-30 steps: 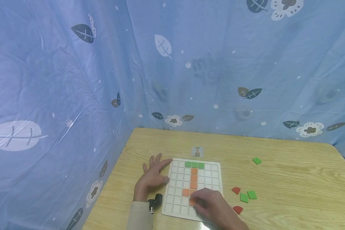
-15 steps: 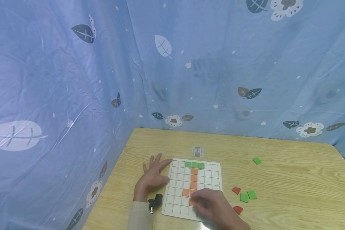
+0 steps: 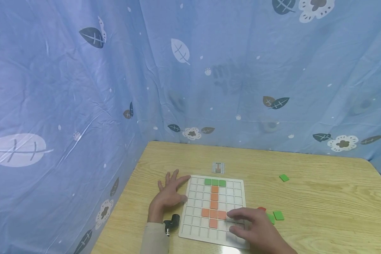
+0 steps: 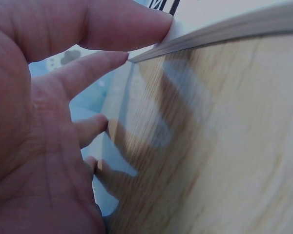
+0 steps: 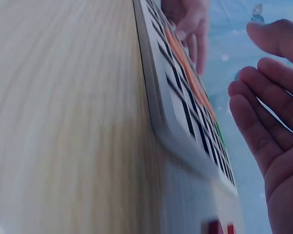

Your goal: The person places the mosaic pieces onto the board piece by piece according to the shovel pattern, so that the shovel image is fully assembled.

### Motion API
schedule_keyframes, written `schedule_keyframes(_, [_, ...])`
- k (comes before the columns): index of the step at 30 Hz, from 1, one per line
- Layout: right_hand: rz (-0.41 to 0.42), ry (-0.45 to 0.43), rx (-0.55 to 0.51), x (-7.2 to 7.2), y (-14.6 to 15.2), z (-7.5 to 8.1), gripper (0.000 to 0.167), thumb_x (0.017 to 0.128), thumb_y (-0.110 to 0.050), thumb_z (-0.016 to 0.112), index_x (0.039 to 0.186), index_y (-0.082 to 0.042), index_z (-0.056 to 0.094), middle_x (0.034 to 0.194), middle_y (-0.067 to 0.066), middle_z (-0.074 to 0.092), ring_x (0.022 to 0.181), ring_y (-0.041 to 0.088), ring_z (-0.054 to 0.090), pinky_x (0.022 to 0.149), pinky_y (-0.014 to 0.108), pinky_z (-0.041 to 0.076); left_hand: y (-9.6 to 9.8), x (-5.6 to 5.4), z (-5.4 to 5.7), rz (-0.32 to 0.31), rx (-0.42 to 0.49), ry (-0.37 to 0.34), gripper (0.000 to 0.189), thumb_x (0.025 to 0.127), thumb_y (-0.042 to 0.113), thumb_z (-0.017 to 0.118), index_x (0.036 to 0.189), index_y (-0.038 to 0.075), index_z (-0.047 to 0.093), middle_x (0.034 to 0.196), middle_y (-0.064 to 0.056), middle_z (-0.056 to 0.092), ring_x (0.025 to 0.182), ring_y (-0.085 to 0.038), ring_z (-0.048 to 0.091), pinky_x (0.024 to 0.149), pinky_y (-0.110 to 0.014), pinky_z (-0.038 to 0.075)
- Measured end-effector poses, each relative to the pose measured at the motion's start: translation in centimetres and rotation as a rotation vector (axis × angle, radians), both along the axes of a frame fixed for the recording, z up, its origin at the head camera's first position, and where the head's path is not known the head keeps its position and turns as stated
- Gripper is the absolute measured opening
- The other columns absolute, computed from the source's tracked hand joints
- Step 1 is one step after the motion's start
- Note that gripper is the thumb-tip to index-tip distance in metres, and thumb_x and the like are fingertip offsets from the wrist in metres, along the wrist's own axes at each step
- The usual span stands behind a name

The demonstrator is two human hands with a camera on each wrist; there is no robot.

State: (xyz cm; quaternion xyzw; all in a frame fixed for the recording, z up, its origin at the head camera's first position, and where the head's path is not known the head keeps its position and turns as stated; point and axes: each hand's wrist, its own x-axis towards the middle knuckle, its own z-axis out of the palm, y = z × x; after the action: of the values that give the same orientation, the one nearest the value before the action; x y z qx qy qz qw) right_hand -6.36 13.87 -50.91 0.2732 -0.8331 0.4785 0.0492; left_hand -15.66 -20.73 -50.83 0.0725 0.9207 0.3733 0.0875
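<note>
A white grid board (image 3: 195,230) lies on the table. Three green square tiles (image 3: 215,182) sit in its top row, with orange square tiles (image 3: 214,204) in a column below them and one more orange tile on either side of that column low down. My left hand (image 3: 168,197) is spread at the board's left edge; in the left wrist view the thumb (image 4: 132,24) and a fingertip touch that edge. Over the board's right side, my right hand (image 3: 252,225) has thumb and fingers apart with nothing between them, as the right wrist view also shows.
Right of the board lie loose green tiles (image 3: 278,215) and a red piece (image 3: 261,209), partly behind my right hand. Another green tile (image 3: 284,177) lies farther back. A small pattern card (image 3: 218,167) is beyond the board, and a black device (image 3: 172,223) is by my left wrist.
My right hand has let go and moved right, its fingers parting. The lower orange tiles now show fully, and the nearer red piece is hidden behind the hand. My left hand has stayed put.
</note>
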Motion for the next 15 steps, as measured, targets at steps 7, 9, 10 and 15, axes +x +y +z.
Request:
schedule_keyframes(7, [-0.059, -0.080, 0.034, 0.1, 3.4, 0.8, 0.030, 0.089, -0.022, 0.091, 0.118, -0.021, 0.083, 0.115, -0.006, 0.084, 0.103, 0.005, 0.078, 0.091, 0.020, 0.062, -0.1, 0.0, -0.1, -0.003, 0.001, 0.002, 0.091, 0.071, 0.012, 0.078, 0.159, 0.028, 0.060, 0.183, -0.020, 0.016, 0.169, -0.053, -0.006, 0.123, -0.083, -0.018])
schedule_keyframes(9, [-0.070, -0.091, 0.021, 0.0, 4.4, 0.8, 0.032, 0.089, -0.019, 0.091, 0.119, -0.018, 0.083, 0.117, -0.003, 0.084, 0.104, 0.006, 0.078, 0.091, 0.020, 0.063, -0.1, 0.0, -0.1, -0.002, 0.003, 0.003, 0.091, 0.071, 0.012, 0.078, 0.158, 0.029, 0.060, 0.183, -0.021, 0.016, 0.169, -0.053, -0.006, 0.123, -0.083, -0.018])
schedule_keyframes(10, [-0.079, -0.084, 0.015, -0.1, 4.9, 0.8, 0.033, 0.088, -0.018, 0.092, 0.119, -0.017, 0.083, 0.117, -0.002, 0.084, 0.104, 0.005, 0.078, 0.090, 0.020, 0.063, -0.1, 0.0, -0.1, -0.003, 0.003, 0.003, 0.091, 0.071, 0.012, 0.078, 0.158, 0.029, 0.060, 0.183, -0.020, 0.016, 0.169, -0.053, -0.006, 0.123, -0.084, -0.018])
schedule_keyframes(15, [-0.076, -0.090, -0.025, -0.3, 7.6, 0.7, 0.037, 0.087, -0.009, 0.091, 0.123, -0.010, 0.082, 0.119, 0.003, 0.084, 0.109, 0.001, 0.077, 0.092, 0.014, 0.060, -0.1, 0.0, -0.2, -0.004, -0.003, 0.007, 0.091, 0.071, 0.013, 0.079, 0.158, 0.029, 0.060, 0.183, -0.020, 0.016, 0.169, -0.053, -0.006, 0.123, -0.084, -0.019])
